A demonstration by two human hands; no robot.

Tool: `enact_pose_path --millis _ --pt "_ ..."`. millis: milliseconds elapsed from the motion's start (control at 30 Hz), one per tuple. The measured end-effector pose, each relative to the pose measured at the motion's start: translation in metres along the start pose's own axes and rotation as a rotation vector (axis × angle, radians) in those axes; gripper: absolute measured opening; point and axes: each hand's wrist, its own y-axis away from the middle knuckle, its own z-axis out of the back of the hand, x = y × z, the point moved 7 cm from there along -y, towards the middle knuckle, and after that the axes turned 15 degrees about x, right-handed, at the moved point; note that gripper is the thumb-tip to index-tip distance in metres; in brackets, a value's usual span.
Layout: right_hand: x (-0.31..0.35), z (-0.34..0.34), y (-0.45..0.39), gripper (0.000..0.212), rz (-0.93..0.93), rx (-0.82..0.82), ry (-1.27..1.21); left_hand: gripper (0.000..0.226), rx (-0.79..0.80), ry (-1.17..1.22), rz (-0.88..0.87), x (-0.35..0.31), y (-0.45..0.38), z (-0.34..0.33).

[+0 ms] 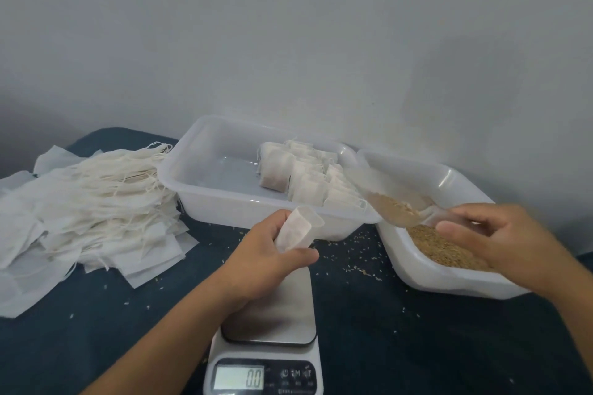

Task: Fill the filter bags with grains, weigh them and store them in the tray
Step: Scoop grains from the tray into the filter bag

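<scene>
Our left hand (272, 253) is curled round an empty filter bag (296, 229), holding it mouth-up above the scale (268, 330), whose display reads 0.0. Our right hand (500, 240) holds a clear scoop (396, 202) by its handle; the scoop is tilted, carries a small heap of grains, and hangs over the near-left corner of the grain tub (449, 276), just beside the bag's mouth but not touching it. The tub holds a bed of brown grains (442, 247). Behind the bag, the storage tray (205, 199) has filled bags (308, 176) packed upright along its right side. A pile of empty bags (96, 202) with strings lies at the left on the dark table (96, 330), where loose grains are scattered.
</scene>
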Motion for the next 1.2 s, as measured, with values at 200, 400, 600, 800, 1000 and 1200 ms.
enact_pose_path --millis 200,400,600,800,1000,1200 --pt "0.025 0.007 -0.001 0.034 0.031 0.120 0.213 0.029 0.022 -0.088 -0.027 -0.001 -0.001 0.003" --pt "0.048 0.013 -0.008 0.041 0.104 0.184 0.298 0.028 0.023 -0.157 -0.054 -0.003 0.000 0.002" --pt "0.073 0.006 -0.011 0.031 0.148 0.248 0.430 0.031 0.033 -0.202 -0.060 -0.004 0.001 -0.003" --pt "0.085 0.006 -0.019 0.048 0.105 0.255 0.610 0.032 0.034 -0.257 -0.036 -0.003 0.001 -0.005" --pt "0.095 0.009 -0.024 0.059 0.101 0.252 0.742 0.029 0.022 -0.255 -0.056 -0.005 0.002 -0.005" --pt "0.109 0.009 -0.024 0.051 0.106 0.241 0.871 0.029 0.034 -0.246 -0.048 -0.004 0.001 -0.006"
